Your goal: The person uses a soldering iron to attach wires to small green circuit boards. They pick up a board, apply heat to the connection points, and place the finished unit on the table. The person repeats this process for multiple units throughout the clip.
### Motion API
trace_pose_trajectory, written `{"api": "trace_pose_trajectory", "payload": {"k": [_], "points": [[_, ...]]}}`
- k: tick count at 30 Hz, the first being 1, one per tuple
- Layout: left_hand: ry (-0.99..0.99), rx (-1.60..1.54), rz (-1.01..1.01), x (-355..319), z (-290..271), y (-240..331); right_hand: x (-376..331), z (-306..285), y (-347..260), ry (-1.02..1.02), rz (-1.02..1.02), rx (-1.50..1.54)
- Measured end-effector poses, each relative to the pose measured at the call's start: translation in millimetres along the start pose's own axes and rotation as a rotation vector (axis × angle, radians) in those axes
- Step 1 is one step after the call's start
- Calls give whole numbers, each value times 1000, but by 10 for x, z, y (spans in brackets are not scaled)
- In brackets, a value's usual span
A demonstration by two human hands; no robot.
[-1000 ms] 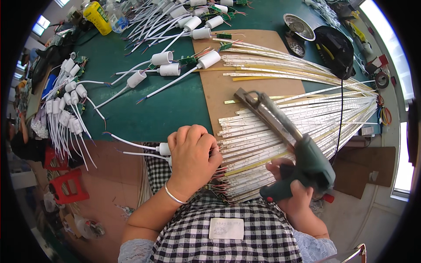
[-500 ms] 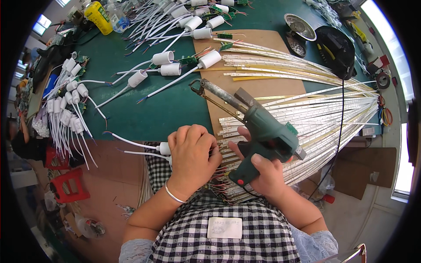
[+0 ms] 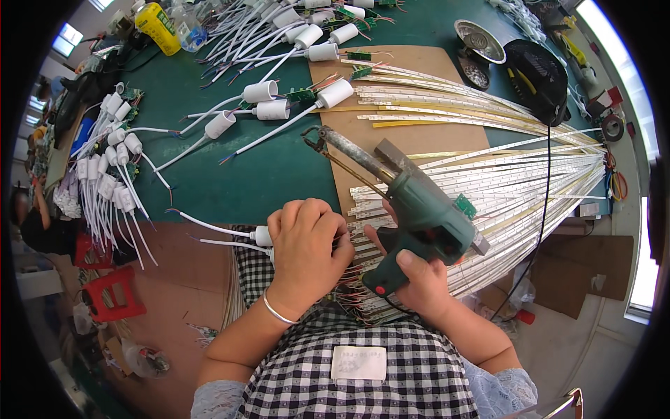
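Note:
My right hand is wrapped round the handle of a dark green soldering gun, whose metal tip points up and left. My left hand has its fingers curled down over two white plastic end caps with white cables, which stick out past its left side. What lies under the fingertips is hidden. Beside both hands spreads a fan of light strips, with thin coloured wires at their near ends. A small green circuit board shows just right of the gun's body.
White capped cables with circuit boards lie across the green table, and another heap sits at its left edge. A brown board lies beneath the strips. Far right are a metal bowl and a black mesh cap.
The soldering gun and right hand have barely shifted. My left hand stays in the same place over the end caps.

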State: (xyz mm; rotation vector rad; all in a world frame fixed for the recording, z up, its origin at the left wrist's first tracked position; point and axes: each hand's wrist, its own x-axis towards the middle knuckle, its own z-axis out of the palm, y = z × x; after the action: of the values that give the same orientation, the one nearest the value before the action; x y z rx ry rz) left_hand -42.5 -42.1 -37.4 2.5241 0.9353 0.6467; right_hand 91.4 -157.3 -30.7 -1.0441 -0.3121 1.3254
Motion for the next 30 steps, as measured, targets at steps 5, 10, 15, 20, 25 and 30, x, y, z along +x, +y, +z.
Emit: {"api": "trace_pose_trajectory", "payload": {"k": [5,10,15,20,25,30], "points": [[-4,9,-4,5,4,-9,4,-9,11,22,14,-10],[-52,-53,22,42,-8,-58,-2,-26,20,27,18,-30],[-161,-52,46,132,-83,-98,5,-16,29,19,-10,-11],[-201,-59,69,179,-114,-128,16,22,8,0,-25,28],[-210,-69,64,194,-122,-134,16,26,2,8,-11,28],[-219,-66,72,209,-112,-154,-107,27,-164,14,-56,2]]}}
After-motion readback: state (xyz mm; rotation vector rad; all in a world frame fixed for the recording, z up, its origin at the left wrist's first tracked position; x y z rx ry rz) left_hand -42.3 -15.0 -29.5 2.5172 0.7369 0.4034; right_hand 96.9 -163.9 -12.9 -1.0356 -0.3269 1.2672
